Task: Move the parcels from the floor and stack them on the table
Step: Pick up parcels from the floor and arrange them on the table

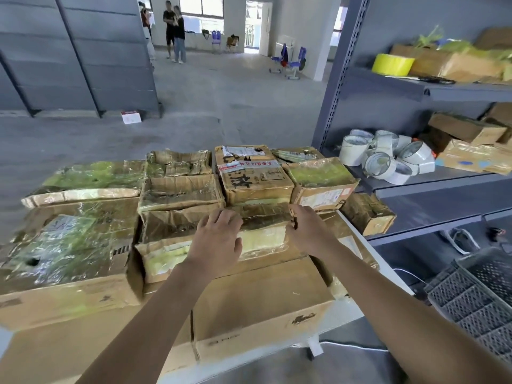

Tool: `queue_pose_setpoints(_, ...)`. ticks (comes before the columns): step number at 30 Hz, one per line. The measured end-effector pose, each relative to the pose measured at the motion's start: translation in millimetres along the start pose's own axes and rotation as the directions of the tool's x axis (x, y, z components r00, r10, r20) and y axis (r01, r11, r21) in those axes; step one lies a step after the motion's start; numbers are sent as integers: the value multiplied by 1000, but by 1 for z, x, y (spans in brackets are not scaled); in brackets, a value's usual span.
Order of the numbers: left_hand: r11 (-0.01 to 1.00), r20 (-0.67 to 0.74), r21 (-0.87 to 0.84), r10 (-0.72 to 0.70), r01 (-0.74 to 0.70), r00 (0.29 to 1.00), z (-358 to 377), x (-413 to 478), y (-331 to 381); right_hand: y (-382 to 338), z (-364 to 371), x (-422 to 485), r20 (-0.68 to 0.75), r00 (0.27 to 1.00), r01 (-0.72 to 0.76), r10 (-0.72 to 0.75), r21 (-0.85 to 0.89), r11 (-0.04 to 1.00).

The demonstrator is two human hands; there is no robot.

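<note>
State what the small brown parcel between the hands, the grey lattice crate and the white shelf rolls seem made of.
The small brown parcel: creased cardboard, glossy clear tape wrap. The grey lattice crate: probably moulded plastic, matte. The white rolls: likely adhesive tape, shiny, hollow cores.

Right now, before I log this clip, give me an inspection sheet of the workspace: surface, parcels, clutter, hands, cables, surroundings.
Surface: table almost wholly covered by parcels; only its white edge shows.
Job's things: taped cardboard parcels stacked in layers; small parcel on top, near the front.
Clutter: white tape rolls, yellow tape roll and boxes on the shelving; grey crate at right.
Hands: left hand and right hand grip the small parcel's ends.
Cables: white cord under the shelving, beside the table.
Surroundings: concrete floor with one small box on it; people standing far back.
</note>
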State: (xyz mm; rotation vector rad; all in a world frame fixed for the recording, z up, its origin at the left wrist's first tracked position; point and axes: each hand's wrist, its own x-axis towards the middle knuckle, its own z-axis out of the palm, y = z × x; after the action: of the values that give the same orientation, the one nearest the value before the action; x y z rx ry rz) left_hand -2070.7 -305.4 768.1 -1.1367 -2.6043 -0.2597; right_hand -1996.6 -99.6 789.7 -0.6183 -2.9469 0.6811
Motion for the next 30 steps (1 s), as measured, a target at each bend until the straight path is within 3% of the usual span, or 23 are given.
queue_pose_setpoints(6,983,4,-46,-180,180,984,-37,-51,20,-22,2,-38,37,981,188,-191,72,980)
queue_pose_setpoints(11,902,19,-111,-419,418,908,-63,-126,47,-51,21,-88,96,928,331,-361,236,914)
queue_pose_setpoints(17,755,67,-88,-646,650,760,-79,-250,68,-97,74,-172,199,815,430,-544,420,799)
queue_pose_setpoints(25,510,-3,-44,-860,859,511,-119,-402,52,-187,141,-272,350,615,524,-707,489,698)
queue_pose_setpoints(30,404,-37,-39,-914,914,403,-131,-499,20,-259,193,-329,442,471,599,-763,476,645)
